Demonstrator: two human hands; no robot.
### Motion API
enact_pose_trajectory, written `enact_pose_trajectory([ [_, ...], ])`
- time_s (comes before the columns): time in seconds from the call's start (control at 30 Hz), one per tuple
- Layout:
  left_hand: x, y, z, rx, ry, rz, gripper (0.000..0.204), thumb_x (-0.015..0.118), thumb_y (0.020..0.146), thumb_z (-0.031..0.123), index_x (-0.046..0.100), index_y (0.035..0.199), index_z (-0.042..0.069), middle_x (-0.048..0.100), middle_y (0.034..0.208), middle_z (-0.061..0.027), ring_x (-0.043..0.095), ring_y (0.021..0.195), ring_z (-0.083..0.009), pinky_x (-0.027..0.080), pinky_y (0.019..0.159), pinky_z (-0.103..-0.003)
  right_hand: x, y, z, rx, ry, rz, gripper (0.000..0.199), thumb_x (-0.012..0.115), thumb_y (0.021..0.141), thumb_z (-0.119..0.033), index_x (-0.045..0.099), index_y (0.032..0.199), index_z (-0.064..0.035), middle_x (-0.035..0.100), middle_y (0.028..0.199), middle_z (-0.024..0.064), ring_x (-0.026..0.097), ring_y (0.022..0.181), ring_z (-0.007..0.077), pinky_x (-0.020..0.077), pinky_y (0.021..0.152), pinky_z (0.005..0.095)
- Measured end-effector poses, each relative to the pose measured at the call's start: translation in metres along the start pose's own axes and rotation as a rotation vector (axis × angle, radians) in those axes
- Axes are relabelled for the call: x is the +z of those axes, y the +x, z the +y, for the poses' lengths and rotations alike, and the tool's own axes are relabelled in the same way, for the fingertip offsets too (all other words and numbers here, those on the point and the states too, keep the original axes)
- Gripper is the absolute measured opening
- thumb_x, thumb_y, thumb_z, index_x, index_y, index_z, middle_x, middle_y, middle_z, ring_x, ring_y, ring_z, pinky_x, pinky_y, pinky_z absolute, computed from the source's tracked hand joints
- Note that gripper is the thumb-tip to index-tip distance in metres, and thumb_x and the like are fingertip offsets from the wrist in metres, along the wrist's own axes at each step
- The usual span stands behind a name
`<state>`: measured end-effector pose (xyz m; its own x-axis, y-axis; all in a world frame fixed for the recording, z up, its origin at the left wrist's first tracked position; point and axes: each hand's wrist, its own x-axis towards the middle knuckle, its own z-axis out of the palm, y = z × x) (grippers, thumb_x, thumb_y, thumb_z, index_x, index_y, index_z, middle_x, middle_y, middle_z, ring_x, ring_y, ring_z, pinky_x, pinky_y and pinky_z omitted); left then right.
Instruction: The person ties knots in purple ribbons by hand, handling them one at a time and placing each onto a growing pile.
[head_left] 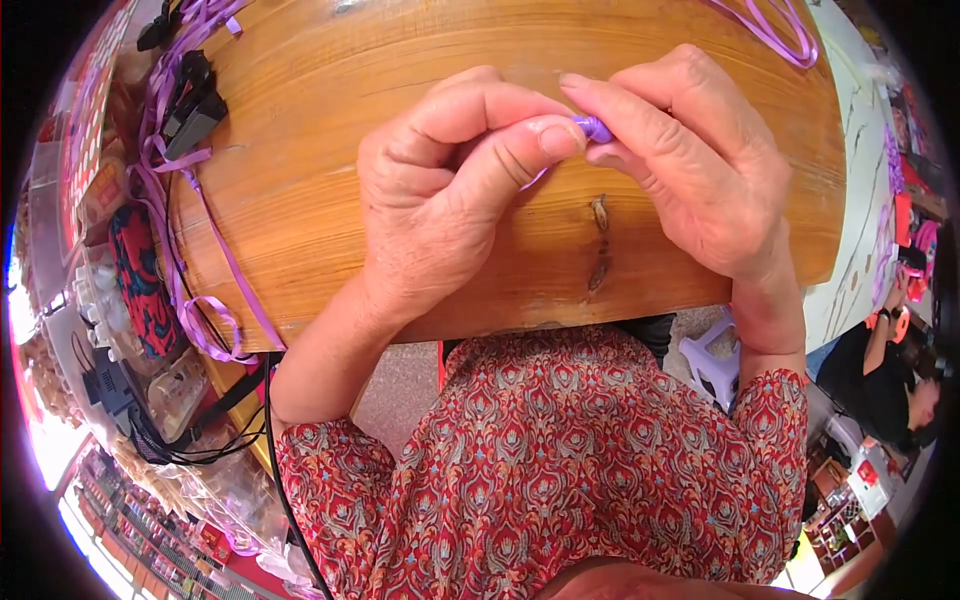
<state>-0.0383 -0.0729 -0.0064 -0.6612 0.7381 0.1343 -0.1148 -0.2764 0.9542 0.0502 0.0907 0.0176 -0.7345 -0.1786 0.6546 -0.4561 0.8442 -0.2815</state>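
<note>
Between my two hands, above the wooden table [330, 240], is a small bundle of purple ribbon [594, 129], wound or knotted tight. My left hand [450, 180] pinches its left end between thumb and curled forefinger. On the other side, the thumb and fingers of my right hand [700, 165] close on the ribbon too, hiding much of it. A thin strand shows just below my left thumb. The exact form of the fold or knot is mostly covered by my fingertips.
Along the table's left edge lie loose purple ribbons [228, 250], a black plug-like device [195, 110] and dark cables. A red and dark patterned pouch [140, 280] is beside them. Another purple ribbon loop [790, 45] lies far right. A pale stool [712, 360] stands below; a person [875, 385] is at right.
</note>
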Motion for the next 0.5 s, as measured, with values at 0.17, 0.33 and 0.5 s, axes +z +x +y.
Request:
enact_pose_trajectory([
  [0.17, -0.007, 0.005, 0.005, 0.189, 0.348, -0.103, 0.007, 0.066, 0.077, 0.004, 0.065, 0.081, -0.001, 0.051, 0.067, -0.0003, 0.043, 0.062, -0.0084, 0.033, 0.055, -0.022, -0.008, -0.001, -0.005, 0.043, 0.03, -0.095, 0.033, 0.07, 0.056, -0.004, 0.063, 0.087, 0.0042, 0.053, 0.072, 0.0089, 0.051, 0.061, 0.0199, 0.039, 0.05, 0.0283],
  [0.33, -0.012, 0.011, 0.012, 0.367, 0.568, -0.273, 0.014, 0.071, 0.072, 0.009, 0.066, 0.081, 0.0, 0.047, 0.06, -0.0006, 0.04, 0.055, -0.0104, 0.029, 0.049, -0.024, -0.011, -0.001, -0.008, 0.097, 0.13, -0.122, 0.027, 0.068, 0.055, -0.005, 0.062, 0.081, 0.0017, 0.051, 0.069, 0.0076, 0.048, 0.059, 0.0203, 0.0367, 0.049, 0.0295],
  [0.5, -0.011, 0.014, 0.015, 0.455, 0.691, -0.327, 0.013, 0.071, 0.067, 0.006, 0.065, 0.078, 0.005, 0.044, 0.057, -0.0047, 0.044, 0.05, -0.0187, 0.033, 0.045, -0.03, -0.014, -0.002, -0.005, 0.139, 0.213, -0.204, 0.022, 0.067, 0.059, -0.01, 0.06, 0.077, 0.0006, 0.048, 0.067, 0.0079, 0.047, 0.058, 0.0225, 0.0358, 0.049, 0.0308],
])
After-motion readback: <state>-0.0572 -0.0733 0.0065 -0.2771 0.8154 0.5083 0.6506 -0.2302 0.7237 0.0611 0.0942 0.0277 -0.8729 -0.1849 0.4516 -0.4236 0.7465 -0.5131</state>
